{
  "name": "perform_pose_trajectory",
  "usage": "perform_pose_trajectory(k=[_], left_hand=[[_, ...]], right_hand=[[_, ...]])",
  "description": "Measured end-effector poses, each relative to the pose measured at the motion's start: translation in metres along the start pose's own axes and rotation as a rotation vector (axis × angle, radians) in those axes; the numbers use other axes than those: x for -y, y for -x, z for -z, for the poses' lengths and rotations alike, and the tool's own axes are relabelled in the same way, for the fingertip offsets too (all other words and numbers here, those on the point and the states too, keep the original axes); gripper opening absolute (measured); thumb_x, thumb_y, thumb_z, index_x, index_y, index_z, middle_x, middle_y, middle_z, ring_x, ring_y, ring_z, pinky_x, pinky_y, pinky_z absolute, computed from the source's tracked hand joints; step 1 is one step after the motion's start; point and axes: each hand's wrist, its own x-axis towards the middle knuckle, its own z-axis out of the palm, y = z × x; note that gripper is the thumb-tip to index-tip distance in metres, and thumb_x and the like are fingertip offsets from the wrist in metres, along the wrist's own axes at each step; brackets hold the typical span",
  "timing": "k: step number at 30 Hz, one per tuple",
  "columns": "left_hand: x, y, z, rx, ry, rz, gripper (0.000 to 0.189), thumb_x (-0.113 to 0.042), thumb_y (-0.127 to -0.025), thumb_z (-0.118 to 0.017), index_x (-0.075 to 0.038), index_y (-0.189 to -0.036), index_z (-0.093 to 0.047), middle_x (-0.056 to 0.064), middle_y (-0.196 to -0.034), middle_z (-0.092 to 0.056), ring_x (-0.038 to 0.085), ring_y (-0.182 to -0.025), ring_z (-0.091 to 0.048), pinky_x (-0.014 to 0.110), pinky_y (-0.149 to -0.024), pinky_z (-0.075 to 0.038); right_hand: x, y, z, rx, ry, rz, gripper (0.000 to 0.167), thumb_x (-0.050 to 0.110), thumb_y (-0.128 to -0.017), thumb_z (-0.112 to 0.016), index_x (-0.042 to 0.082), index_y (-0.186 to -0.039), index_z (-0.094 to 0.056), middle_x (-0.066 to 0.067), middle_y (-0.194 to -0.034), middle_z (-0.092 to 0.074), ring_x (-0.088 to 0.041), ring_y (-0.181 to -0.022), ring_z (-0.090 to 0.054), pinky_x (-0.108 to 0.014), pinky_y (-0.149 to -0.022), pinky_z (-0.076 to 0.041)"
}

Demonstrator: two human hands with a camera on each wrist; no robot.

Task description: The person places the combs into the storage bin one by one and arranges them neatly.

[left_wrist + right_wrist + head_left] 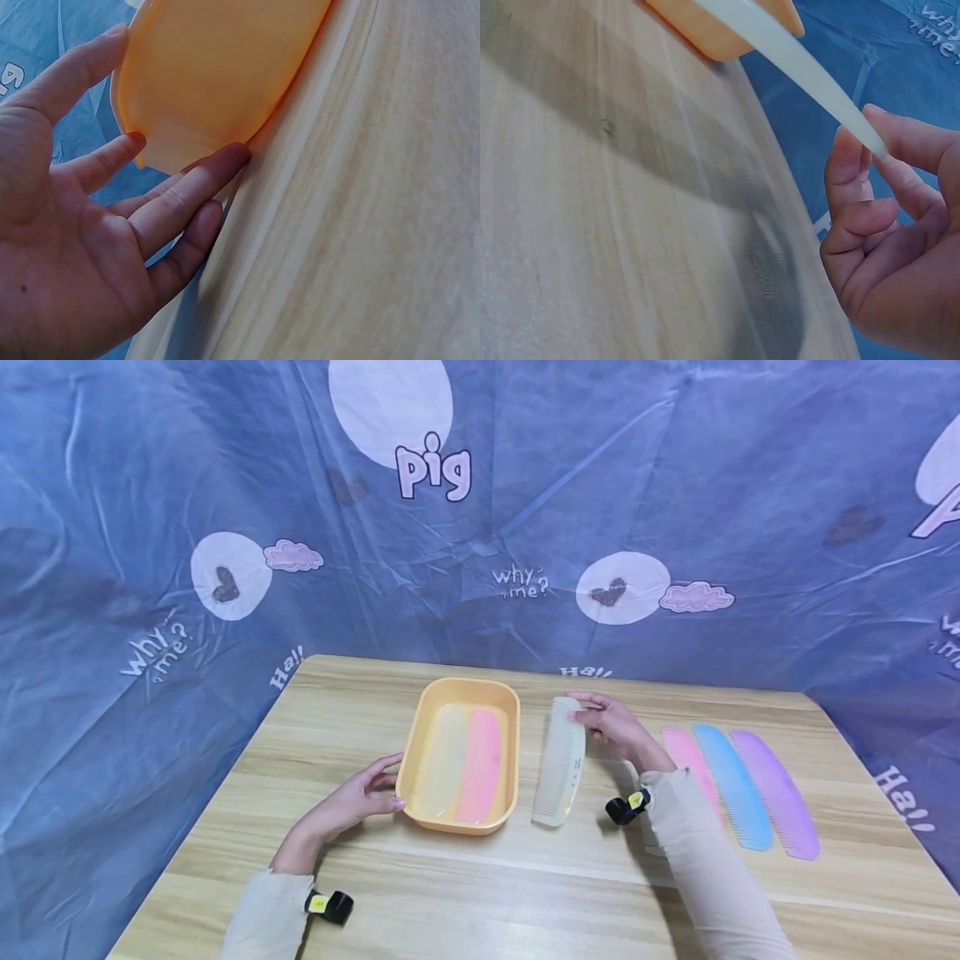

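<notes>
A pale whitish comb (560,762) is pinched at its far end by my right hand (611,727), thumb on one face and fingers behind. In the right wrist view, that comb (802,71) appears edge-on above its shadow on the table. Just left of it stands an orange-yellow plastic container (512,752). Inside lie a pale comb (442,760) and a pink comb (480,764), side by side. My left hand (367,792) touches the container's left side with spread, fairly straight fingers. From the left wrist, fingertips (232,156) meet the container's outer wall (217,67).
To the right lie a pink comb (686,752), a blue comb (735,789) and a purple comb (780,797). Another pale comb (652,839) is mostly hidden under my right forearm. The wooden table (465,902) ends at a blue printed cloth (525,527).
</notes>
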Motion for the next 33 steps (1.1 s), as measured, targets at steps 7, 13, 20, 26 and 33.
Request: perform_pose_trajectory(k=[7, 13, 20, 26, 33], left_hand=[[0.000, -0.001, 0.000, 0.004, -0.001, -0.011, 0.081, -0.017, -0.089, -0.068, -0.001, -0.152, -0.020, 0.034, -0.141, -0.042, 0.041, -0.124, -0.050, 0.036, -0.101, -0.042], [0.001, 0.000, 0.000, 0.013, 0.019, -0.015, 0.082, -0.017, -0.089, -0.068, 0.000, -0.152, -0.019, 0.035, -0.141, -0.041, 0.042, -0.125, -0.049, 0.025, -0.095, -0.044], [0.001, 0.000, 0.000, 0.012, 0.011, -0.016, 0.081, -0.017, -0.089, -0.068, 0.000, -0.152, -0.019, 0.035, -0.141, -0.041, 0.042, -0.125, -0.049, 0.028, -0.097, -0.043], [0.001, 0.000, 0.000, 0.016, 0.015, -0.021, 0.081, -0.016, -0.089, -0.068, 0.000, -0.152, -0.019, 0.035, -0.140, -0.041, 0.043, -0.125, -0.049, 0.026, -0.095, -0.043], [0.001, 0.000, 0.000, 0.017, 0.015, -0.019, 0.081, -0.016, -0.089, -0.068, -0.001, -0.152, -0.019, 0.035, -0.140, -0.042, 0.042, -0.124, -0.049, 0.028, -0.097, -0.042]], right_hand=[[0.008, 0.002, 0.006, -0.007, -0.067, 0.045, 0.054, 0.005, -0.093, -0.058, 0.000, -0.143, -0.038, 0.016, -0.079, -0.066, 0.000, -0.055, -0.043, -0.017, -0.050, -0.033], [0.015, 0.003, 0.009, -0.007, -0.140, 0.058, 0.037, 0.002, -0.093, -0.057, 0.012, -0.128, -0.051, 0.013, -0.074, -0.066, 0.000, -0.055, -0.046, -0.017, -0.050, -0.035], [0.025, 0.003, 0.005, 0.001, -0.183, 0.040, 0.032, 0.002, -0.093, -0.056, 0.019, -0.120, -0.053, 0.010, -0.069, -0.064, 0.000, -0.051, -0.046, -0.015, -0.046, -0.036], [0.034, 0.001, 0.001, 0.023, -0.235, 0.032, 0.028, 0.002, -0.094, -0.057, 0.020, -0.116, -0.054, 0.009, -0.071, -0.065, 0.000, -0.051, -0.046, -0.014, -0.046, -0.036], [0.043, -0.001, -0.007, 0.018, -0.228, 0.036, 0.029, 0.003, -0.093, -0.058, 0.019, -0.116, -0.054, 0.009, -0.073, -0.067, 0.000, -0.052, -0.046, -0.014, -0.047, -0.037]])
